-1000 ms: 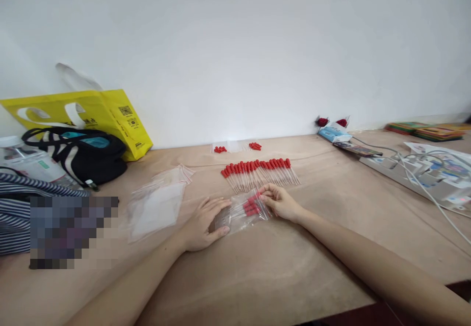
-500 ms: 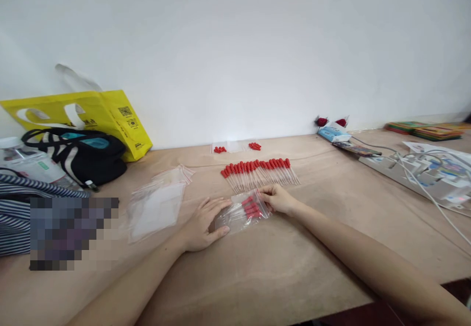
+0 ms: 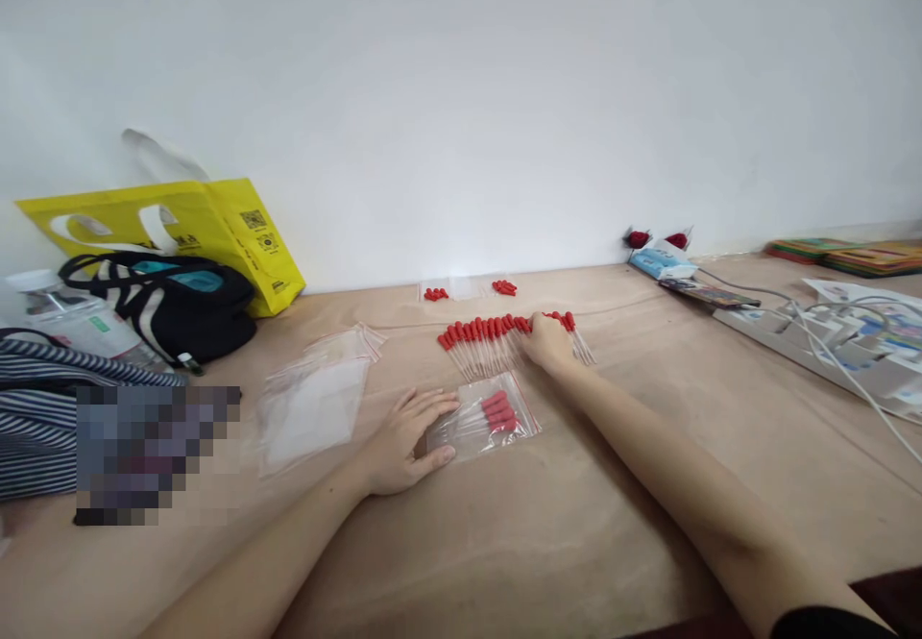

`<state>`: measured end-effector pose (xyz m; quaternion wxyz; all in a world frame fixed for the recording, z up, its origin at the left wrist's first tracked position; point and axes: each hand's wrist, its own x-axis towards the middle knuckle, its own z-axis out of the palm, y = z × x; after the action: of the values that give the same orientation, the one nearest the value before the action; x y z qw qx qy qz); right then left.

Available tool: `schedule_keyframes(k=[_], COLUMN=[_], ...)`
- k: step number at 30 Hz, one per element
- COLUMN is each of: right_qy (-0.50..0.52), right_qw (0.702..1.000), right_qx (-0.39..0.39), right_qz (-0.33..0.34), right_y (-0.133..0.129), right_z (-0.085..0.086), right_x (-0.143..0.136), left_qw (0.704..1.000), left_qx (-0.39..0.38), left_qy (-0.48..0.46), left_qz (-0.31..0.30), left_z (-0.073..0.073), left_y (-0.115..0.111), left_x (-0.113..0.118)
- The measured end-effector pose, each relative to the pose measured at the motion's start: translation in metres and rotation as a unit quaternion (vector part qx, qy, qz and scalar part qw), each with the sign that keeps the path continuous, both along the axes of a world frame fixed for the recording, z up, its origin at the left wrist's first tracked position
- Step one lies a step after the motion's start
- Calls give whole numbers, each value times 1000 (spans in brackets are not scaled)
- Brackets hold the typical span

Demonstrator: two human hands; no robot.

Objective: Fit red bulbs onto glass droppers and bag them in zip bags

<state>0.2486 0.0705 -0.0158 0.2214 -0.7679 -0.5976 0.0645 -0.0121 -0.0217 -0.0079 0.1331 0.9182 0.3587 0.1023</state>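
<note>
A small clear zip bag [image 3: 468, 442] lies flat in front of me, with several red-bulbed droppers [image 3: 498, 410] inside it. My left hand [image 3: 400, 442] rests at its left edge, fingers spread, with thumb and fingertips touching the plastic. Beyond the bag runs a row of similar droppers [image 3: 479, 330], red bulbs pointing away and thin clear tubes toward me. My right hand [image 3: 548, 343] reaches over the right part of this row, its fingers closed around bulbs there. The fingertips partly hide what they grip.
Stacked empty zip bags [image 3: 317, 408] lie left. Loose red bulbs [image 3: 504, 287] sit on a bag near the wall. A yellow tote [image 3: 278, 264], a black bag [image 3: 216, 317] and striped cloth [image 3: 36, 418] stand far left. Cables and a power strip [image 3: 828, 351] lie right.
My right hand has let go of the zip bag's right edge and moved away from me to the dropper row. My left hand stays on the bag.
</note>
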Motion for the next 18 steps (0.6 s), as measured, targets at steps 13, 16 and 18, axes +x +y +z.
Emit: schedule_keyframes(k=[13, 16, 18], right_qy=[33, 122, 258], right_qw=[999, 988, 953], right_qx=[-22, 42, 93], right_qz=[13, 84, 126], right_y=[-1, -16, -31], right_z=[11, 9, 2], right_x=[0, 12, 19], left_qw=[1000, 1000, 1000], left_qx=[2, 2, 3], left_qy=[-13, -11, -10], left_qz=[-5, -3, -2], left_z=[-3, -2, -1], left_y=[0, 0, 0], left_x=[-1, -1, -1])
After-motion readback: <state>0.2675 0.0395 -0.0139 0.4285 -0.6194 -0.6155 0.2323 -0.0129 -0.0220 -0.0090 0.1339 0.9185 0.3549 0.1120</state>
